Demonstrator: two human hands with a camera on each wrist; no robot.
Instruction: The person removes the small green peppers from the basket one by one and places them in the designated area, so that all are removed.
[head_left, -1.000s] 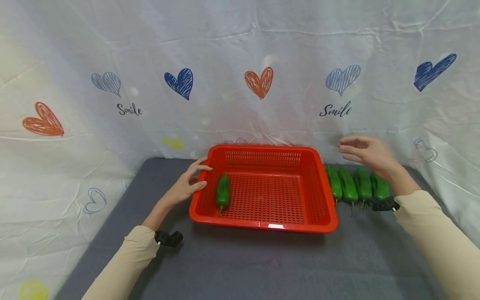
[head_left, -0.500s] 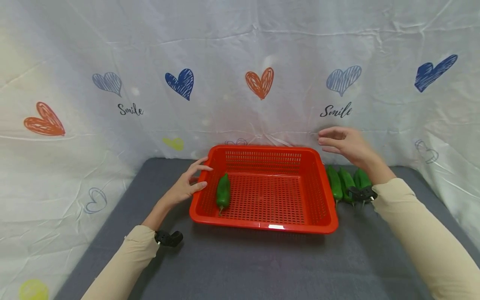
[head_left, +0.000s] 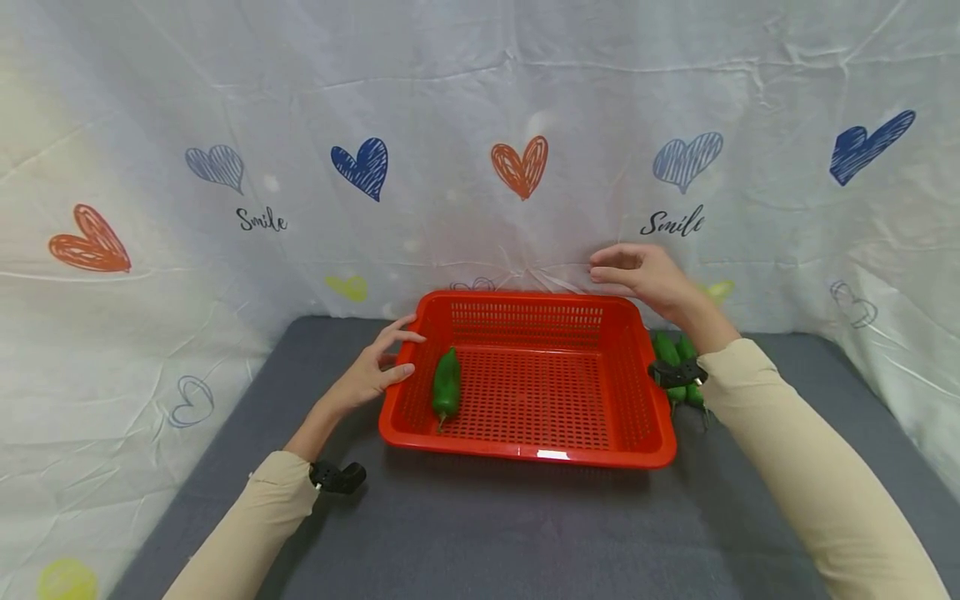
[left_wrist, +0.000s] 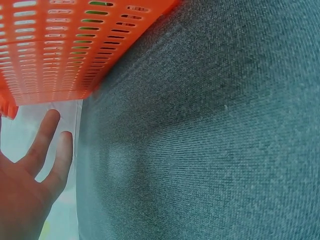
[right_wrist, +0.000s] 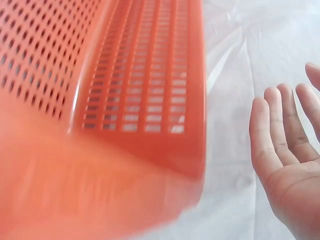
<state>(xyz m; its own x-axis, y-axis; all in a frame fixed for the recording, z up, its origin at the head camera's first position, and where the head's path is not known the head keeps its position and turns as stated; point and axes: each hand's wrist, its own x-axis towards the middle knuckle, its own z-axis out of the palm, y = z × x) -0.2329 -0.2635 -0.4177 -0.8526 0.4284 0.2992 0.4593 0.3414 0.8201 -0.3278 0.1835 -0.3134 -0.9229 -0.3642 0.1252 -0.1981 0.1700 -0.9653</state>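
Note:
A green chili pepper point(head_left: 446, 385) lies lengthwise near the left wall inside the red perforated basket point(head_left: 525, 452). My left hand point(head_left: 372, 367) rests its thumb and fingertips on the basket's left rim; in the left wrist view, two of its fingers point(left_wrist: 61, 160) stretch straight beside the basket wall. Above the basket's far right corner hovers my right hand point(head_left: 647, 273), holding nothing, its fingers loosely extended. The right wrist view shows that palm and the spread fingers point(right_wrist: 272, 120) apart from the rim. Right of the basket, more green peppers point(head_left: 667, 354) lie partly hidden by my right wrist.
The basket stands on a dark grey cloth-covered table point(head_left: 480, 533). A white curtain point(head_left: 450, 83) printed with hearts and "Smile" hangs close behind it. Black wrist straps point(head_left: 339, 477) show at both sleeves.
My right hand has moved left, from above the peppers to the basket's far right corner, and its forearm now covers some peppers. My left hand, the basket and the pepper inside stay put.

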